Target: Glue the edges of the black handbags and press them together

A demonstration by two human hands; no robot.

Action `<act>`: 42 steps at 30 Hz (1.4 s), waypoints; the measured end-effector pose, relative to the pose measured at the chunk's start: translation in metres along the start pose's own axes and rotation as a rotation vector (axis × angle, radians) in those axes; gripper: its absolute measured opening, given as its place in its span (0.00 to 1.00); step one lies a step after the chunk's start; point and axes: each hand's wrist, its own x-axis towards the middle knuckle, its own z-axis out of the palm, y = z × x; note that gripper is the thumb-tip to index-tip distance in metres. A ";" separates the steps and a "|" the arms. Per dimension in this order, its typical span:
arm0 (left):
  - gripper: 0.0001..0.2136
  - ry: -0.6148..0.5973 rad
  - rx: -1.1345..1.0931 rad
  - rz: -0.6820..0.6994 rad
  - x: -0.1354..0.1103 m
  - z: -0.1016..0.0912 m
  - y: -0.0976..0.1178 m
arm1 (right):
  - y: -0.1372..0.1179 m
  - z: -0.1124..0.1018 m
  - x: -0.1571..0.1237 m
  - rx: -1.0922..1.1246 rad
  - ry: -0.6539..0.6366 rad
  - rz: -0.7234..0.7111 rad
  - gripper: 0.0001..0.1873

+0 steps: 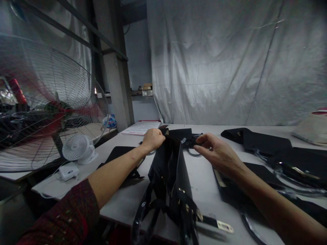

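A black handbag [184, 170] lies on the white table with its mouth gaping and its looped handles [143, 207] toward me. My left hand [153, 139] is closed on the bag's far upper edge. A strap with a gold-coloured metal plate [225, 226] sticks out at the bag's near right side. Off to the right of the bag, my right hand [209, 147] hovers with thumb and fingers apart, and nothing shows between them. Behind its fingertips is a dark handle loop [194, 152] with clear wrapping.
More black bag pieces lie at right [265, 141] and left [120, 153] on the table [204, 194]. A small white fan [78, 148] stands at the left edge, near a large caged fan [61, 109]. A printed sheet [140, 128] lies at the back.
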 end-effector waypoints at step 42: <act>0.04 -0.247 -0.084 0.554 0.024 0.007 -0.014 | 0.062 0.019 -0.018 0.645 -0.139 0.289 0.24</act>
